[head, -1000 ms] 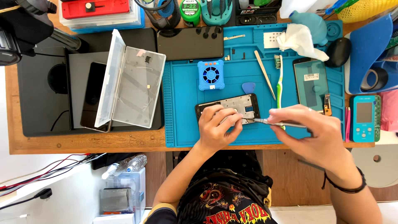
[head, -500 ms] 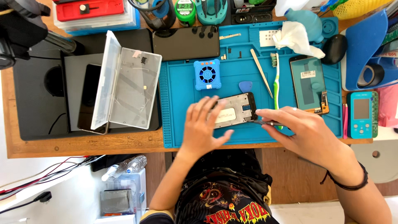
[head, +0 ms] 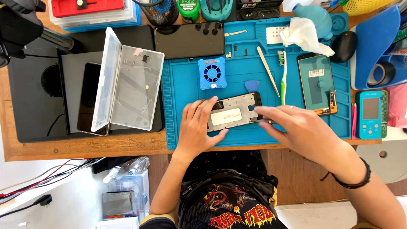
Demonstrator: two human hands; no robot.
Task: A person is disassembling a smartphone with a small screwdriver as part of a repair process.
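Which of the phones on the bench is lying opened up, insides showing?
The opened phone under the left hand and right hand, showing a bare metal plate. The dark phone above and the one under the clear case are closed black slabs.

Support: wooden table with a brown top (head: 85, 148), front edge showing below the mats.
Centre-right: blue silicone work mat (head: 186, 89), flat, reaching close to the front edge.
Left: black rectangular pad (head: 29, 101), touching the blue mat's left edge.
Rear left: stack of flat clear plastic cases with a red lid (head: 93, 12), at the back edge.
Rear centre: teal plastic stand (head: 216, 9) and green round bottle (head: 188, 8), side by side.
Right: teal handheld device with a small screen (head: 371, 113), just beside the mat's right edge.
Far right: blue plastic tray (head: 373, 46) holding a roll of dark tape (head: 381, 73).
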